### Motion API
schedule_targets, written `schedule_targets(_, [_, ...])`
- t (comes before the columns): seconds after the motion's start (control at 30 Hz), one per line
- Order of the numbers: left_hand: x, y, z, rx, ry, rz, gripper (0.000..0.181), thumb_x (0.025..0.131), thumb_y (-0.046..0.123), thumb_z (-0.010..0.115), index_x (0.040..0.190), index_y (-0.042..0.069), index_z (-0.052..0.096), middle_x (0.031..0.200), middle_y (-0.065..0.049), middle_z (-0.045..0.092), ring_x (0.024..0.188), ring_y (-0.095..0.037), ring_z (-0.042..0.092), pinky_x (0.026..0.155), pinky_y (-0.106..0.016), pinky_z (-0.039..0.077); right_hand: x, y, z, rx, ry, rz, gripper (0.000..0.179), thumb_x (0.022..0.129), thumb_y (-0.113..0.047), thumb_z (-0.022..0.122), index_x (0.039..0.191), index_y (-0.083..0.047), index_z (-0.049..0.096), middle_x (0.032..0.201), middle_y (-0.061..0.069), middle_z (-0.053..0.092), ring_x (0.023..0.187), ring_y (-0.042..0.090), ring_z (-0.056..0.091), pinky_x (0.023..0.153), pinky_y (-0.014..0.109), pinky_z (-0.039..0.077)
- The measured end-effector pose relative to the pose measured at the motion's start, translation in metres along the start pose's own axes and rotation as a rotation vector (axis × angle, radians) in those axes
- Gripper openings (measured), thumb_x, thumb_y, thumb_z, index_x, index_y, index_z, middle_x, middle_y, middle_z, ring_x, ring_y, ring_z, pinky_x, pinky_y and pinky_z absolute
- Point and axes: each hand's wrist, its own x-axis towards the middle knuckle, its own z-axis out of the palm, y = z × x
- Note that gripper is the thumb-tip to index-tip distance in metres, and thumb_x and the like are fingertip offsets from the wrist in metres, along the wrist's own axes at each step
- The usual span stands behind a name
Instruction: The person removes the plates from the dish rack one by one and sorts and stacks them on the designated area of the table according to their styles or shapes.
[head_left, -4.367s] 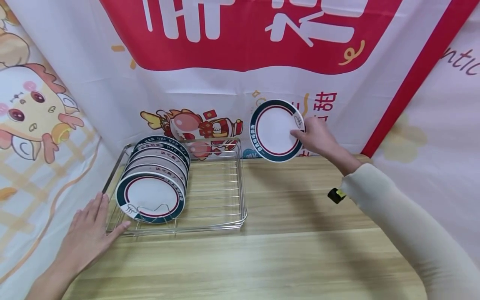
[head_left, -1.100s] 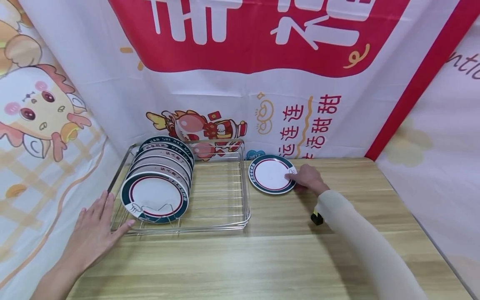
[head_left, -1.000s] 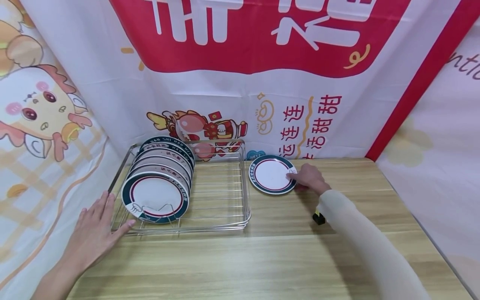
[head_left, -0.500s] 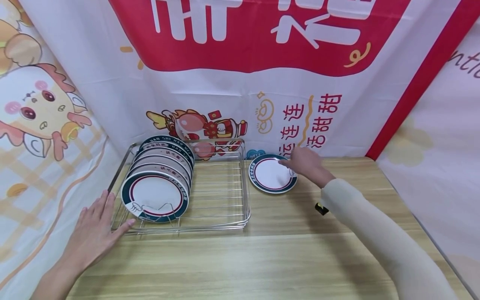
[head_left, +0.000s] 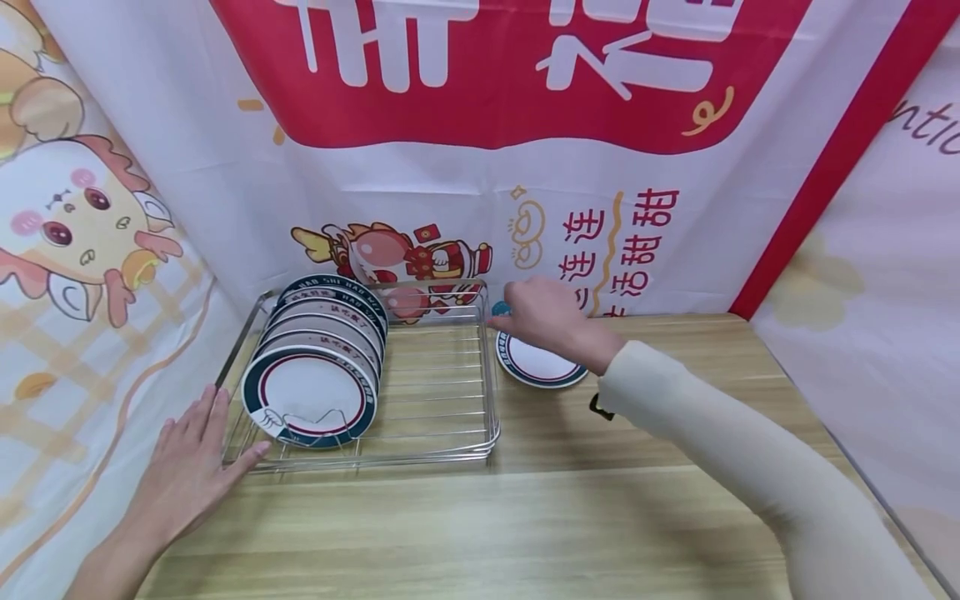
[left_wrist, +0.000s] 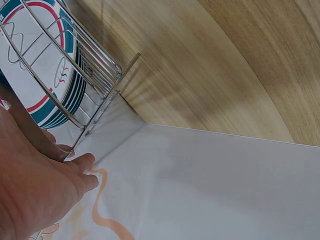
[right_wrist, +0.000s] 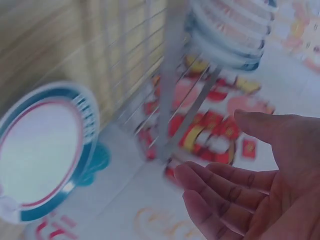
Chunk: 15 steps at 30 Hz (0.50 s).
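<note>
A wire dish rack (head_left: 442, 456) stands on the table with several plates (head_left: 309, 396) upright in a row in its left half. The front plate is white with a dark green rim and a thin red ring. My left hand (head_left: 176, 467) rests against the rack's left front corner, fingers extended. In the left wrist view, its fingertips lie at the rack's metal edge (left_wrist: 30, 125). A matching plate (head_left: 536, 367) lies flat right of the rack, partly covered by my right hand (head_left: 551, 312). Nothing is held there; the right wrist view shows that hand's fingers loosely bent and apart.
The rack's right half shows bare wire rungs (head_left: 442, 383). Printed cloth hangs behind the table (head_left: 480, 533) and along both sides, close to the rack's back and left. A small black item (head_left: 602, 407) shows beneath the right sleeve.
My right hand first lowers a plate from the air onto the table, right of the rack. It then lets go and moves left over the plate toward the rack. The left hand stays put.
</note>
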Motion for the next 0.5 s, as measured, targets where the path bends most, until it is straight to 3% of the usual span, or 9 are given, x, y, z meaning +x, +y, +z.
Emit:
schedule_targets(0.1, [0.000, -0.001, 0.001, 0.002, -0.002, -0.003, 0.101, 0.104, 0.055, 0.059, 0.165, -0.011, 0.013, 0.170, -0.037, 0.009, 0.150, -0.063, 0.022, 0.126, -0.071, -0.001, 0.001, -0.025, -0.002, -0.026, -0.001, -0.079, 0.045, 0.095, -0.060, 0.072, 0.089, -0.016, 0.069, 0.069, -0.003, 0.060, 0.060, 0.015, 0.053, 0.048, 0.030, 0.042])
schedule_targets(0.23, [-0.001, -0.001, 0.002, 0.008, -0.003, -0.003, 0.101, 0.104, 0.055, 0.059, 0.165, -0.011, 0.012, 0.170, -0.037, 0.009, 0.151, -0.062, 0.020, 0.127, -0.069, -0.003, 0.004, -0.056, -0.003, -0.030, -0.050, -0.169, 0.042, 0.094, -0.062, 0.073, 0.097, -0.020, 0.073, 0.075, -0.005, 0.066, 0.068, 0.014, 0.059, 0.054, 0.031, 0.049])
schedule_targets(0.5, [0.000, -0.001, 0.000, 0.002, -0.012, 0.002, 0.100, 0.105, 0.054, 0.058, 0.164, -0.011, 0.011, 0.170, -0.037, 0.008, 0.152, -0.062, 0.017, 0.127, -0.067, -0.006, 0.009, -0.102, -0.001, 0.028, -0.093, -0.283, 0.045, 0.095, -0.060, 0.073, 0.120, -0.022, 0.076, 0.112, -0.006, 0.078, 0.095, 0.013, 0.072, 0.073, 0.034, 0.061])
